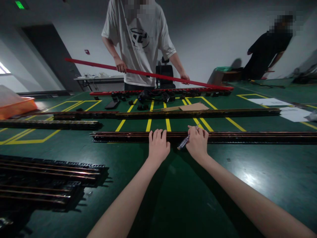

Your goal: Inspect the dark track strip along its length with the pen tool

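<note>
Green table under long blk rail, which lies crosswise before me. My L hand: palm down, fingers draped over rail, can't tell if clamped. R hand: at rail, knuckles up, closed round sm. clear-handled tool, slanted across rail.

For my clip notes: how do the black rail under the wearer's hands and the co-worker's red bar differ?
The black rail lies on the green table; the red bar is held at a slant. The black rail shows copper-coloured lines; the red bar looks plain red. Both are long and narrow.
</note>
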A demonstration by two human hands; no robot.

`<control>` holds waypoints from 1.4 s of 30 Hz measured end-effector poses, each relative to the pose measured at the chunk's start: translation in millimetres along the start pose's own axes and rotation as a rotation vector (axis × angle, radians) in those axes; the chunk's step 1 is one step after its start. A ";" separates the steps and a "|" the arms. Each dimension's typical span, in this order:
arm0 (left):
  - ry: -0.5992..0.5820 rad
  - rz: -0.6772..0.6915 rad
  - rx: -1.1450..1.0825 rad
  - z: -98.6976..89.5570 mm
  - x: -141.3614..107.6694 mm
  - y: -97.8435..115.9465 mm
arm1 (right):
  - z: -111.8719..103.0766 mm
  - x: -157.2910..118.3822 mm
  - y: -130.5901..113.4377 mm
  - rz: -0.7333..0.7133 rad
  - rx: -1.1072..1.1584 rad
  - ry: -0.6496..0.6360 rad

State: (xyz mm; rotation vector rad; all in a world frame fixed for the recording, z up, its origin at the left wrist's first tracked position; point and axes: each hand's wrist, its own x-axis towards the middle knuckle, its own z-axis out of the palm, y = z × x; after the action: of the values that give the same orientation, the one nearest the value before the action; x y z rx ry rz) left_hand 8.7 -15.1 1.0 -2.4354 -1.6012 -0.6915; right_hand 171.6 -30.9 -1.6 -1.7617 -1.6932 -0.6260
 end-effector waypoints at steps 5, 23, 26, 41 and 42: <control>0.019 -0.021 -0.015 0.6 0.1 -1.6 | -2.7 0.2 9.7 0.064 0.019 0.002; -0.028 0.042 0.071 -4.3 11.5 -17.9 | -31.8 -3.8 73.7 0.140 -0.333 -0.212; -0.019 0.048 0.079 -5.3 11.6 -17.0 | -37.6 -1.7 74.0 0.163 -0.373 -0.271; 0.015 -0.011 0.022 9.0 28.9 -22.0 | -7.1 9.5 76.0 0.140 -0.307 -0.223; 0.021 -0.014 0.026 10.3 31.1 -22.4 | -3.8 10.7 77.1 0.133 -0.307 -0.214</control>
State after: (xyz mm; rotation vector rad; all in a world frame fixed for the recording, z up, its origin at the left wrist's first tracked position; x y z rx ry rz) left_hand 1.8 23.9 3.0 -2.3931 -1.6113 -0.6915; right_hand 249.3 -25.8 0.7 -2.2068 -1.6681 -0.6869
